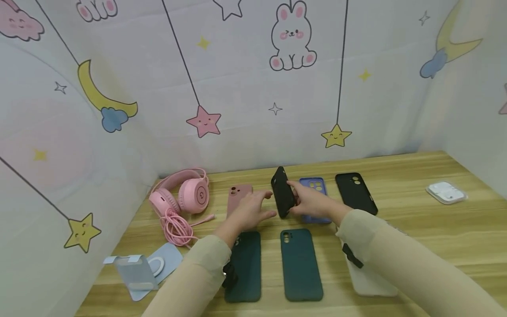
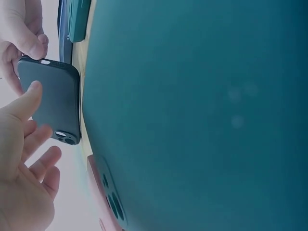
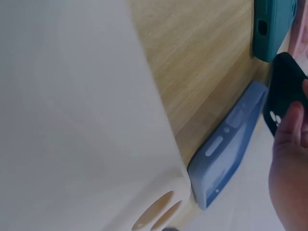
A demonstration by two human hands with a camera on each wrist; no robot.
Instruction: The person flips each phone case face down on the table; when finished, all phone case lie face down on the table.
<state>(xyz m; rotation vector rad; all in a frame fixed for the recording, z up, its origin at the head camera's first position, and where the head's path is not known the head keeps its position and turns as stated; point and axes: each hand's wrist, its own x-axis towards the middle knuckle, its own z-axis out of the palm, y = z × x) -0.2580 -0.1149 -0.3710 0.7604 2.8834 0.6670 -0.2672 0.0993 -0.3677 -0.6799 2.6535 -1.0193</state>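
Observation:
My right hand (image 1: pixel 313 201) pinches a black phone case (image 1: pixel 282 191) by one end, and the case stands tilted on its long edge. In the left wrist view the camera cutouts of this case (image 2: pixel 53 96) are at its lower end, and my right hand (image 2: pixel 21 33) grips the opposite end. My left hand (image 1: pixel 252 210) is beside the case with spread, relaxed fingers, holding nothing. Below that hand lies a pink phone case (image 1: pixel 236 196), partly covered. A purple-blue phone case (image 1: pixel 321 219) is partly hidden behind my right hand; it shows more fully as a blue case (image 3: pixel 226 144) in the right wrist view.
Nearer to me lie a dark green phone case (image 1: pixel 247 277), a teal one (image 1: pixel 302 264) and a white one (image 1: pixel 370 279) under my right arm. Another black case (image 1: pixel 354 193) and white earphones in a clear box (image 1: pixel 446 192) are rightward. Pink headphones (image 1: pixel 194 196) and a blue stand (image 1: pixel 136 273) are left.

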